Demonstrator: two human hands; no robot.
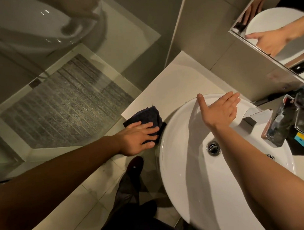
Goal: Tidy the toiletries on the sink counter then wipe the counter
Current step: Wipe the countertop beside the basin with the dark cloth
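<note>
— Pressing flat, that left hand [140, 135]: fingers spread wide on top of the dark blue cloth [146, 117], palm down, nothing pinched or gripped. The cloth lies on the white counter [172, 78] right at the basin's nine o'clock edge, touching the rim.

— And the other hand?

— The right hand [219, 109] hovers open over the round white basin [186, 183], fingers straight and close together, pointing toward one o'clock, thumb out toward eleven. It holds nothing. Whether it touches the far rim, I cannot tell.

— What's in the basin?

— Only the chrome drain [213, 147], near its middle. The boxy chrome faucet [253, 117] reaches in from three o'clock.

— The toiletries?

— Bunched at three o'clock past the faucet: a clear holder [278, 124] with blurred dark items [280, 118] inside, too smeared to name, and something with a yellow and blue label [301, 138] just beside it.

— Anything else?

— The mirror [284, 42] at one o'clock reflects the open hand. A dark shoe [135, 165] stands on the floor tiles [81, 197] at six o'clock.
</note>
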